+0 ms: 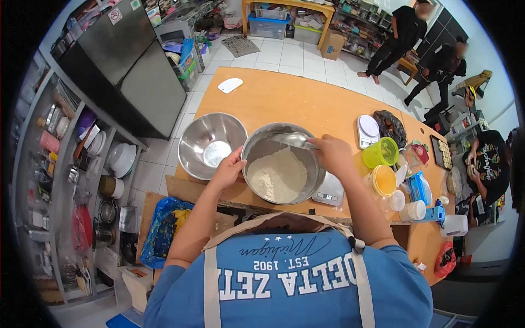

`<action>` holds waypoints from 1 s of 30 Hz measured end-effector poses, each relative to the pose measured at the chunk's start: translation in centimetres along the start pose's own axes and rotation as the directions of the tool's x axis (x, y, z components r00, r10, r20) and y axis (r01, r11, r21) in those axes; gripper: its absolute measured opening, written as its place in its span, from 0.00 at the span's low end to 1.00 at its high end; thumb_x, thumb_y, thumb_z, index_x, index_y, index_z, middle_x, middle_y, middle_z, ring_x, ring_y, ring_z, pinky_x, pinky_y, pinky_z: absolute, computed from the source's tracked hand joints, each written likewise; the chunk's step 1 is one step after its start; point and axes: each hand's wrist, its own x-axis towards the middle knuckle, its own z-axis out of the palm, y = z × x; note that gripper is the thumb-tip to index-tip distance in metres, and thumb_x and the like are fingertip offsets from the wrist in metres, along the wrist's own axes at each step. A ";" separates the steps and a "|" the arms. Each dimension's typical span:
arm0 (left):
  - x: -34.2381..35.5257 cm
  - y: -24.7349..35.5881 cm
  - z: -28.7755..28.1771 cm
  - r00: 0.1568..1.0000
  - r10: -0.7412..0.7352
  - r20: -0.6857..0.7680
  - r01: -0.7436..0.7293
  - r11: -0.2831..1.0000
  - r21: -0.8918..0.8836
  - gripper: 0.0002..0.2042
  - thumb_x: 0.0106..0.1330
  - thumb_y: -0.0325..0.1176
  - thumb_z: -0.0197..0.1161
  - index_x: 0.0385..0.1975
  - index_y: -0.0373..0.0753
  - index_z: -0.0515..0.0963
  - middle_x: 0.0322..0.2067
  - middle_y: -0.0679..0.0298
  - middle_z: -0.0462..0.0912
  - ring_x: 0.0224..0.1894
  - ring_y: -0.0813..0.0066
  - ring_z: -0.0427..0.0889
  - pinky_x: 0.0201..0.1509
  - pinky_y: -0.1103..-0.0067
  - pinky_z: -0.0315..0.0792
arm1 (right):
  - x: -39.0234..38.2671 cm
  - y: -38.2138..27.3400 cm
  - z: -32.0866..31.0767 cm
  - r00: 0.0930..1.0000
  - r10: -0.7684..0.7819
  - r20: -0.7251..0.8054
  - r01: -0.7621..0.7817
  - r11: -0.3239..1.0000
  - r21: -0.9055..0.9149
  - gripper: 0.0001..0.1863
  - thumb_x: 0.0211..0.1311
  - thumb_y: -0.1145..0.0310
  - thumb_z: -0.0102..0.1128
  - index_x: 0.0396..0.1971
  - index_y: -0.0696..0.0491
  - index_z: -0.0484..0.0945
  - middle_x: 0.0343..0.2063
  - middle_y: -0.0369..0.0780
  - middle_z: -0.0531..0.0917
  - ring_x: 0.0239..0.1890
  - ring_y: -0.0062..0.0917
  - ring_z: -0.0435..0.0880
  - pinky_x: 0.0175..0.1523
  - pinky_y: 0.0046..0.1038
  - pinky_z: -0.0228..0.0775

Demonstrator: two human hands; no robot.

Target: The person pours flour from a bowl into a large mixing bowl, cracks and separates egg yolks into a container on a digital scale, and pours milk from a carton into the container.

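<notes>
Kitchen workroom, white tiled floor, big wooden table (pixel 284 98) in the middle. Steel bowl with flour (pixel 284 163) sits at the near edge of the table, right in front of the person, on top of a small grey scale (pixel 330 192) whose corner sticks out at the bowl's right. Flour heap lies low in the bowl, toward the near side. Left hand (pixel 229 169) rests on the bowl's left rim, fingers curled over the edge, thumb up against the outside. Right hand (pixel 332 153) is closed around the handle of a metal scoop (pixel 294 140), held over the bowl's far right rim, scoop mouth pointing left; can't tell what is in it. Second steel bowl (pixel 211 144) stands just beside on the left, rims almost touching, holding nothing. White scraper (pixel 229 85) lies far off on the table's far left part. Right of the bowl: white scale (pixel 368 130), green tub (pixel 381 152), yellow-lidded tub (pixel 384 180), small white jars (pixel 413 210). Grey cabinet (pixel 131 71) and open shelves (pixel 71 180) with crockery stand along the left. Three other people are at the far right.
</notes>
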 end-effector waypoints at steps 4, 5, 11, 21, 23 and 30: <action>2.2 1.2 -0.1 0.981 0.133 0.138 -0.145 0.986 0.083 0.24 0.71 0.25 0.48 0.67 0.38 0.60 0.51 0.64 0.77 0.47 0.81 0.77 0.47 0.81 0.75 | 0.0 -1.1 4.2 0.980 -0.172 0.103 0.175 0.984 -0.028 0.19 0.52 0.66 0.62 0.47 0.37 0.82 0.29 0.39 0.80 0.35 0.36 0.82 0.38 0.38 0.74; 2.5 1.3 -0.4 0.982 0.134 0.134 -0.146 0.986 0.085 0.24 0.71 0.25 0.48 0.67 0.38 0.60 0.51 0.64 0.77 0.47 0.81 0.77 0.47 0.81 0.75 | -0.3 -1.0 3.9 0.979 -0.176 0.102 0.180 0.983 -0.027 0.19 0.52 0.66 0.62 0.47 0.37 0.82 0.29 0.39 0.80 0.35 0.36 0.82 0.38 0.38 0.74; 4.4 1.2 0.5 0.993 0.009 0.121 -0.026 0.989 0.142 0.22 0.71 0.26 0.47 0.65 0.31 0.60 0.56 0.61 0.74 0.56 0.79 0.72 0.61 0.81 0.65 | -2.6 1.0 -2.5 0.996 0.028 0.082 -0.022 0.997 -0.068 0.19 0.52 0.66 0.62 0.47 0.38 0.82 0.29 0.40 0.81 0.32 0.37 0.83 0.36 0.38 0.74; 7.9 4.0 1.9 0.926 0.377 0.018 -0.291 0.682 0.671 0.18 0.69 0.33 0.54 0.56 0.33 0.71 0.44 0.56 0.80 0.47 0.67 0.79 0.54 0.76 0.70 | -1.6 0.6 -0.8 0.994 -0.087 0.062 0.086 0.996 0.020 0.16 0.52 0.71 0.60 0.41 0.40 0.84 0.31 0.40 0.83 0.37 0.34 0.84 0.40 0.36 0.75; 6.7 4.0 2.3 0.937 0.309 -0.161 -0.229 0.894 0.386 0.21 0.66 0.36 0.59 0.56 0.33 0.70 0.45 0.55 0.79 0.48 0.64 0.79 0.55 0.73 0.70 | -1.8 1.0 -2.6 0.995 -0.052 0.079 0.052 0.999 0.000 0.16 0.53 0.71 0.59 0.41 0.40 0.85 0.31 0.40 0.83 0.37 0.34 0.84 0.40 0.36 0.75; -2.4 -3.9 3.0 0.885 0.346 -0.313 -0.220 0.901 0.373 0.27 0.64 0.30 0.58 0.63 0.32 0.61 0.54 0.52 0.74 0.55 0.68 0.75 0.60 0.75 0.66 | 1.5 0.7 -0.1 0.997 -0.065 0.047 0.066 0.997 -0.030 0.15 0.54 0.70 0.58 0.41 0.39 0.85 0.30 0.41 0.83 0.37 0.34 0.84 0.41 0.36 0.75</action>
